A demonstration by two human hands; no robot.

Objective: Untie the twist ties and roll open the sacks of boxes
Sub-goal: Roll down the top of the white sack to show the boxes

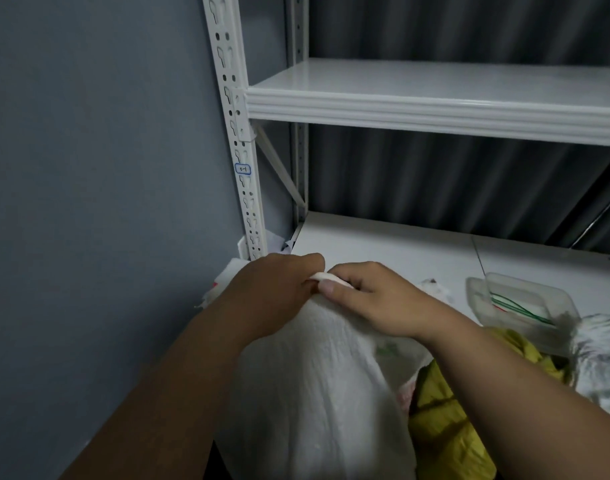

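A white woven sack (317,393) stands in front of me at the bottom centre, its top gathered into a bunch. My left hand (272,292) and my right hand (372,299) meet at that bunched top, and both pinch its white rolled edge between fingers and thumb. No twist tie is visible on this sack; my fingers hide the neck. A yellow sack (449,427) leans against it on the right. Another white sack (605,358) with a gathered neck lies at the far right.
A clear plastic tub (525,299) holding green twist ties sits on the lower shelf (400,244) of a white metal rack. The upper shelf (435,109) juts out above. A grey wall closes the left side.
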